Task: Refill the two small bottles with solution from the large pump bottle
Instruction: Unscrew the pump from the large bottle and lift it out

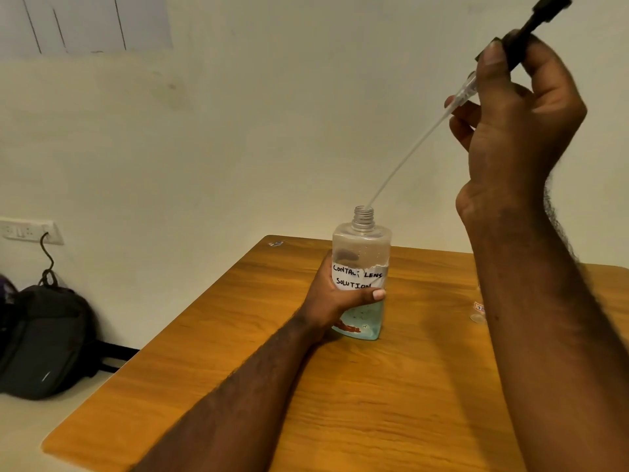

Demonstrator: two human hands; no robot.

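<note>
1 large bottle (360, 247): left hand (335, 298) | 1 pump (520, 35): right hand (517, 124)

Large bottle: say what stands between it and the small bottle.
The dip tube, held by the right hand, hangs at the large bottle's open neck. Only bare table shows toward the small bottle, half hidden behind the forearm.

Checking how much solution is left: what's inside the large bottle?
In the large bottle, pale blue liquid fills the bottom part; the dip tube of the pump in the right hand barely reaches its open neck. The label and left hand hide the exact level.
</note>
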